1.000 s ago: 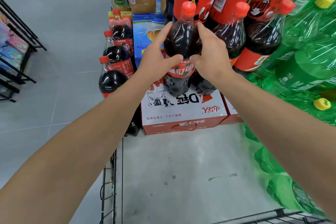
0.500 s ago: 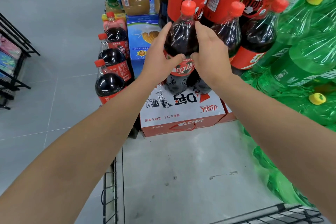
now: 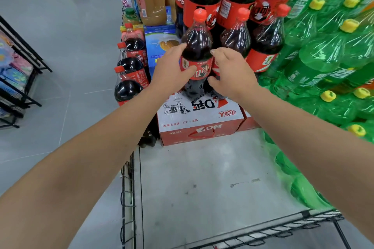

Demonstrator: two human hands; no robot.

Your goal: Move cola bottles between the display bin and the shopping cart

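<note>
Where both hands were wrapped tight round the cola bottle [image 3: 197, 52] a moment ago, they now loosen. The left hand [image 3: 172, 70] keeps its thumb and palm against the label with fingers spread. The right hand [image 3: 230, 75] has come away, fingers relaxed and slightly curled, gripping nothing. The bottle stands upright on the red-and-white carton [image 3: 199, 116], beside the shrink-wrapped cola packs [image 3: 232, 6]. I judge it is being set down there (a release, not a pick-up), so this transfer looks nearly done. The carton sits at the far end of the wire-sided bin [image 3: 129, 188], whose grey floor [image 3: 212, 178] holds nothing else in view apart from green bottle packs [image 3: 334, 56] crowding its right side.
</note>
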